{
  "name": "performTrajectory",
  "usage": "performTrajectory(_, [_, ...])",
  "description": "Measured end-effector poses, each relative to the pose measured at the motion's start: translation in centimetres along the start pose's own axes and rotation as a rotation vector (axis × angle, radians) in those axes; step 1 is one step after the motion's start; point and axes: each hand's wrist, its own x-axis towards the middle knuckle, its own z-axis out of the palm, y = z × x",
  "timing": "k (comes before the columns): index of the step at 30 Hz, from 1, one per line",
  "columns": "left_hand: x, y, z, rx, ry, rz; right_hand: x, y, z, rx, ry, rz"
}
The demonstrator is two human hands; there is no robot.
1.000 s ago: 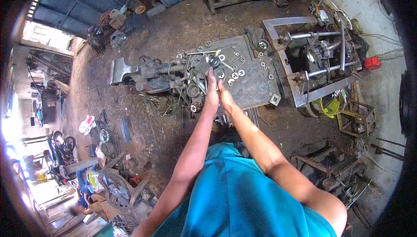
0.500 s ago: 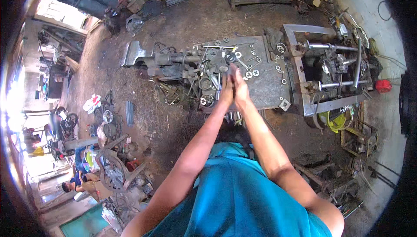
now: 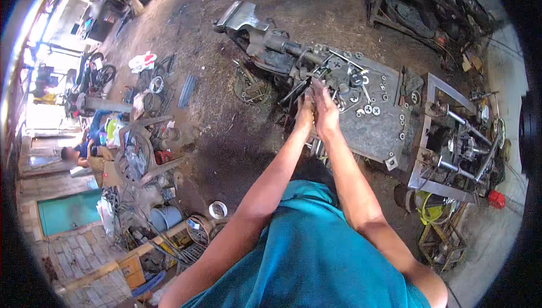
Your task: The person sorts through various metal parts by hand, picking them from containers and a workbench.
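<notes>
My left hand [image 3: 305,115] and my right hand [image 3: 326,110] are side by side, palm facing palm, over the near left part of a metal-topped table [image 3: 367,133]. Their fingers are stretched out and point away from me. Whether anything thin lies between the palms is hidden. Just beyond the fingertips is the bench vise [image 3: 276,45], with its screw running toward the table. Round thread-cutting dies [image 3: 376,110], nuts, rings and bolts lie about the tabletop to the right of my hands. A square metal plate with a hole [image 3: 391,162] lies at the table's near right corner.
A steel frame [image 3: 418,181] with rods stands right of the table. A dark metal stand [image 3: 389,20] is at the far right. On the floor at left are a white ring [image 3: 218,210], a grey-blue bucket [image 3: 165,217] and scrap. A person [image 3: 93,153] sits far left.
The view has swung left, so table and vise appear further right. My hands stay palm to palm and now sit by the vise end of the table instead of over its middle.
</notes>
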Motion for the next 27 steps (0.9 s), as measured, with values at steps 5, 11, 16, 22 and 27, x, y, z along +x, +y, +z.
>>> performTrajectory(5, [-2.7,0.5,-4.0,-0.293,0.136,0.243,-0.1,3.5,0.5,-0.214,-0.123,0.119])
performTrajectory(11, [-8.0,-0.8,-10.7,-0.368,0.324,0.323,-2.4,8.0,2.9,-0.298,-0.214,0.228])
performTrajectory(16, [-12.6,-3.3,-17.3,-0.401,0.413,0.461,-5.6,12.5,6.6,-0.333,-0.311,0.294])
performTrajectory(22, [-23.0,-3.1,-23.7,-0.249,0.648,0.510,-11.7,16.7,10.8,-0.303,-0.408,0.396])
performTrajectory(27, [-32.7,-4.4,-31.1,-0.348,0.807,0.612,-16.3,20.8,14.3,-0.335,-0.485,0.500])
